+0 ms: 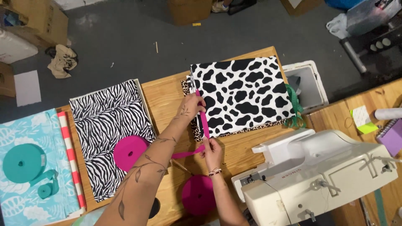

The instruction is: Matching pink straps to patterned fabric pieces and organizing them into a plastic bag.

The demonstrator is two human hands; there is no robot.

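Counter (167,94), wood, carries all. Sewing machine (318,175), white, at near right of the cow-print fabric (243,94). Zebra-print fabric (111,125) lies left of the cow print; a pink ribbon roll (130,152) sits on its near edge, a second pink roll (197,194) nearer the body. Pink ribbon (204,125) runs along the cow print's left edge. Left hand (193,105) pinches the ribbon at its far end; right hand (212,151) pinches it at the near end. Judgement: keep the ribbon taut and flush with that edge, no twist
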